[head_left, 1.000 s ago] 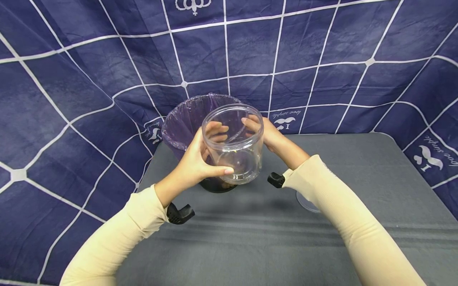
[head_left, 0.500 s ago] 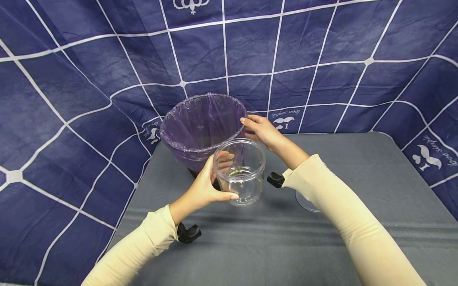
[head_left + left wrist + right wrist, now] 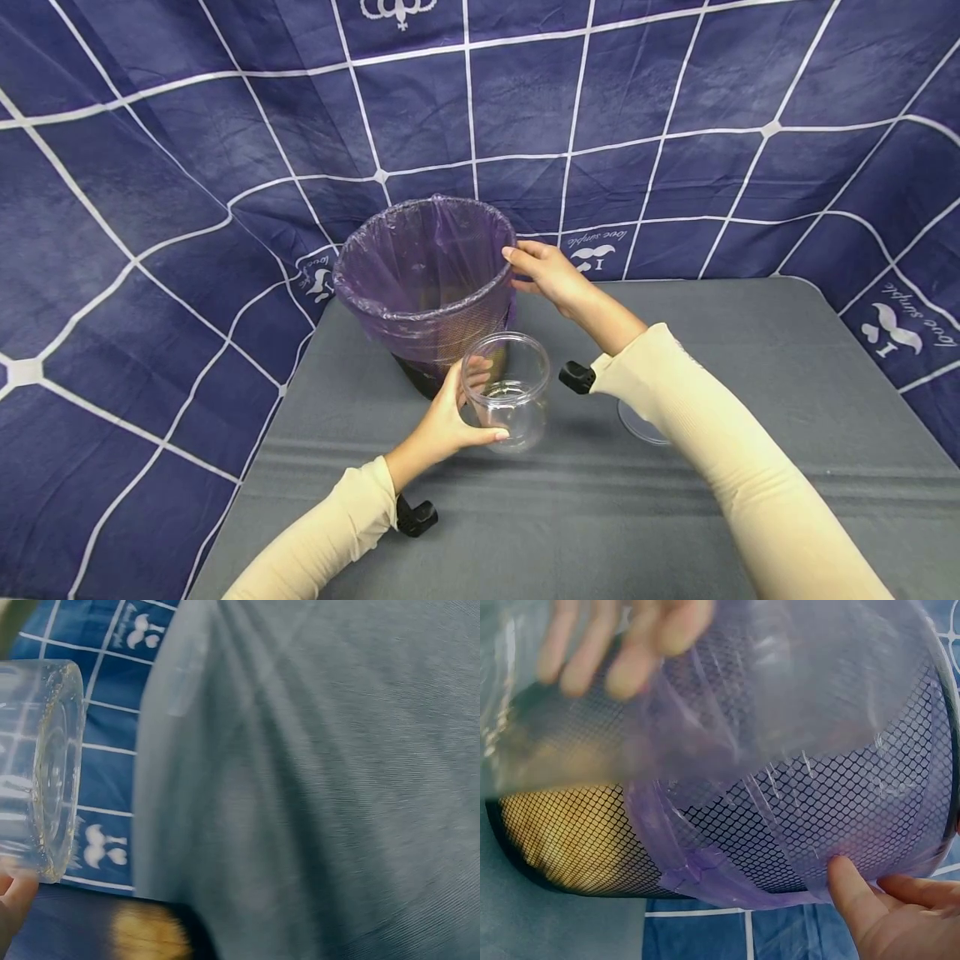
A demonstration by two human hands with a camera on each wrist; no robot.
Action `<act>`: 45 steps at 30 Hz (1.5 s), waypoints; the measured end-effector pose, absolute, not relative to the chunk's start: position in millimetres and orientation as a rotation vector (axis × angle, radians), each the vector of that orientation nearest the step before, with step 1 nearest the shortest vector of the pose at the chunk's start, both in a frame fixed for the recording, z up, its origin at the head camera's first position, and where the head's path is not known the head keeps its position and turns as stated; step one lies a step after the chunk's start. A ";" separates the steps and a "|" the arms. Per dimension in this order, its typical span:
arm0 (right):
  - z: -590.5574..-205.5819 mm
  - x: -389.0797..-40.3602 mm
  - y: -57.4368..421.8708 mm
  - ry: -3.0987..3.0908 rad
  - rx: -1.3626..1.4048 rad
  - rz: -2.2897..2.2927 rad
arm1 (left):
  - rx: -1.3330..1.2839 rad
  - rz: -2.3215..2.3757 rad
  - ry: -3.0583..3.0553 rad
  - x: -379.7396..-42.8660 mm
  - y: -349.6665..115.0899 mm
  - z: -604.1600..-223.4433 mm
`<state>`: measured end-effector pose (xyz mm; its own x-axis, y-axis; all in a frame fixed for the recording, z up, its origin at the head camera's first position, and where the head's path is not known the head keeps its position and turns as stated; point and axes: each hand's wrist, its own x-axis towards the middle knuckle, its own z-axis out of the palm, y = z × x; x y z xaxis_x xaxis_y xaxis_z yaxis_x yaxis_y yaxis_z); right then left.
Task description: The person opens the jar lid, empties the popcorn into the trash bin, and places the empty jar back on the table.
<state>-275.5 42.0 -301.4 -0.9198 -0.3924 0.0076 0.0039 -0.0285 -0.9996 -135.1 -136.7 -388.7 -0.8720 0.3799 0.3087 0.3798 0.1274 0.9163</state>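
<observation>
My left hand (image 3: 447, 423) grips a clear plastic jar (image 3: 521, 408) by its side, thumb in front and fingers behind. The jar looks nearly upright, mouth up, in front of a mesh trash bin (image 3: 423, 342) lined with a purple bag (image 3: 397, 250). Its round base (image 3: 56, 772) shows in the left wrist view. At the bin's right rim, my right hand (image 3: 551, 275) holds on, thumb at the rim and fingers along the outer side. Blurred left fingers (image 3: 622, 660) appear through the jar in the right wrist view.
Partly under the right sleeve, a clear round lid (image 3: 641, 425) lies on the grey tabletop (image 3: 585, 517). Something yellowish (image 3: 562, 832) shows through the mesh low in the bin. Blue checked cloth (image 3: 637, 92) hangs behind and to the left.
My left hand has brought the jar down and slightly right, toward me, away from the bin's front. The jar has gone from tilted to more upright. My right hand stays at the rim.
</observation>
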 end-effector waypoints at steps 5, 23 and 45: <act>-301.5 -275.5 42.4 1.967 -0.426 -2.029 | 0.712 1.854 2.394 -135.8 -131.7 -408.9; -301.5 -274.0 42.1 1.940 -0.413 -2.044 | 0.689 1.898 2.441 -134.9 -123.3 -460.0; -303.8 -267.0 48.2 2.064 -0.443 -2.006 | 0.749 1.540 2.723 -144.8 -135.2 -489.5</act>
